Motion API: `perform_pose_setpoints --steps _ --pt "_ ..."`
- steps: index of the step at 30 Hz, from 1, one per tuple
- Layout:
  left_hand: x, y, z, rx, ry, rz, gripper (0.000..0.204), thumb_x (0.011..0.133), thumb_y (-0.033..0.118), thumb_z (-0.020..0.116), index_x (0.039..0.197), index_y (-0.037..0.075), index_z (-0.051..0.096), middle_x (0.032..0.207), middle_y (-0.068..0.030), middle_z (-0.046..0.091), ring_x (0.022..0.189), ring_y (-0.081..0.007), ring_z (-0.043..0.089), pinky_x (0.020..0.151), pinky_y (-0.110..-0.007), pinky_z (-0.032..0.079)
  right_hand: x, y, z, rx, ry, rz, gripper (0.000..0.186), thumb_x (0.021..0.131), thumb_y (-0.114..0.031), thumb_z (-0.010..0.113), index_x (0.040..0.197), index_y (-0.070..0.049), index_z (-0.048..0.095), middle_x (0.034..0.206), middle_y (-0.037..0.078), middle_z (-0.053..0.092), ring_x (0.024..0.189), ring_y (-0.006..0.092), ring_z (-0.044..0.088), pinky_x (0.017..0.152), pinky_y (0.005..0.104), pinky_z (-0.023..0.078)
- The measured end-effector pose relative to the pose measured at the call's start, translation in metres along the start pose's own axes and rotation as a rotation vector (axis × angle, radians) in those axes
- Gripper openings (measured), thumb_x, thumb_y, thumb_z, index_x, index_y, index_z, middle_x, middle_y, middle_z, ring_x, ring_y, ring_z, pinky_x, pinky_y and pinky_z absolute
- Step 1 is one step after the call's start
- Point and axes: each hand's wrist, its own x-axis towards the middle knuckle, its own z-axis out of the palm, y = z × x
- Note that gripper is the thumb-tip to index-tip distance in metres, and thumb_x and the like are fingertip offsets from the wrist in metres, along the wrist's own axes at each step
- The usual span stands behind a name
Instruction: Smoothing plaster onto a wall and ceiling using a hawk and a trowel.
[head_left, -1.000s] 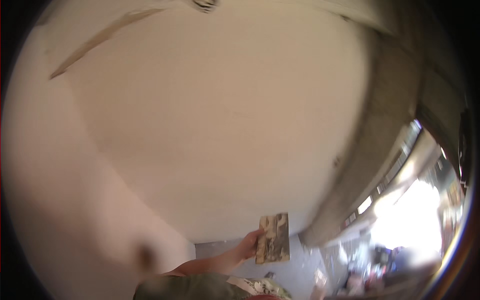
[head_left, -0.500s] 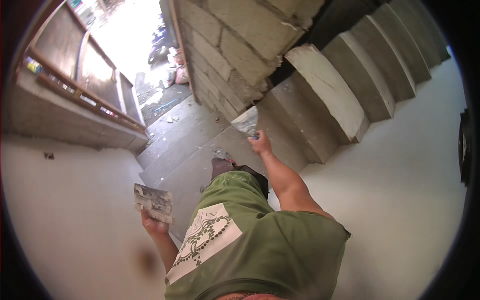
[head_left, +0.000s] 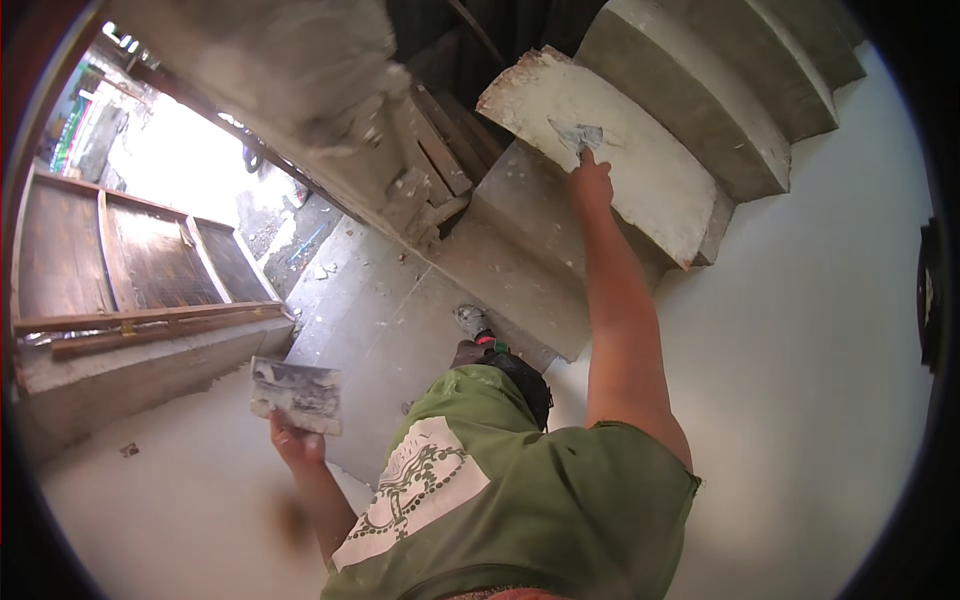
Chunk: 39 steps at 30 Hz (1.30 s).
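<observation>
Stairs of grey concrete climb toward the far right, and we have both hands full beside them. Our right hand reaches far ahead, closed round the handle of a scraper. Its grey blade shows against the white slab — a broad piece with a rough, reddish left end — which lies along one of the steps. Grey smears mark the slab just beside the blade; whether the blade presses on it or sits slightly above, we cannot tell.

Our left hand, near and to the left, grips a small flat board by its near edge. The board is well apart from the slab, and its face is streaked with dark and pale grey.

Between the two hands we see our green shirt with a white printed patch, and past it one shoe on the grey floor. Far left, a brown wooden panel stands above a low ledge, near a bright opening. A rough wall separates that opening from the stairs — and a smooth white wall fills the right side.
</observation>
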Motion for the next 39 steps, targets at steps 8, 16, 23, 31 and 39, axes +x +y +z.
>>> perform_pose_setpoints --steps 8,16,23,31,39 --pt "0.023 -0.068 0.077 0.083 -0.024 -0.100 0.044 0.100 0.027 0.045 0.138 0.006 0.046 0.137 -0.0134 0.054 0.124 -0.0339 0.053 0.106 -0.053 0.041 0.028 0.003 0.056 -0.014 -0.049 0.146 0.050 0.090 -0.018 0.053 0.139 -0.015 0.048 0.120 0.027 0.050 0.103 0.0419 0.061 0.084 0.0482 0.052" --pt "0.044 -0.063 0.105 0.153 -0.008 -0.114 0.045 0.102 0.028 0.042 0.141 0.006 0.043 0.140 -0.0137 0.052 0.127 -0.0343 0.051 0.109 -0.054 0.038 0.096 0.025 0.070 -0.162 -0.171 0.080 0.040 0.090 -0.020 0.051 0.130 -0.011 0.052 0.120 0.028 0.054 0.102 0.0424 0.064 0.084 0.0476 0.053" --pt "0.052 -0.064 0.130 0.118 -0.095 -0.133 0.044 0.102 0.027 0.042 0.140 0.005 0.043 0.139 -0.0141 0.051 0.126 -0.0340 0.051 0.108 -0.053 0.039 0.068 0.068 0.027 -0.387 -0.284 -0.179 0.029 0.093 -0.020 0.047 0.120 -0.012 0.055 0.118 0.023 0.057 0.100 0.0427 0.064 0.084 0.0481 0.053" --pt "0.059 -0.100 0.123 0.127 -0.186 -0.176 0.045 0.099 0.026 0.049 0.138 0.005 0.045 0.131 -0.0147 0.058 0.118 -0.0338 0.057 0.103 -0.053 0.044 0.092 0.111 -0.058 -0.565 -0.262 -0.245 0.033 0.087 -0.016 0.052 0.118 -0.017 0.062 0.103 0.020 0.066 0.095 0.0360 0.067 0.079 0.0473 0.053" --pt "0.067 -0.172 0.191 0.174 -0.337 -0.474 0.041 0.100 0.025 0.046 0.134 0.001 0.047 0.125 -0.0169 0.061 0.113 -0.0320 0.061 0.100 -0.048 0.049 0.070 0.178 -0.140 0.829 -0.375 0.288 0.047 0.084 -0.015 0.061 0.130 -0.005 0.055 0.082 0.006 0.063 0.055 0.0103 0.051 0.042 0.0227 0.035"
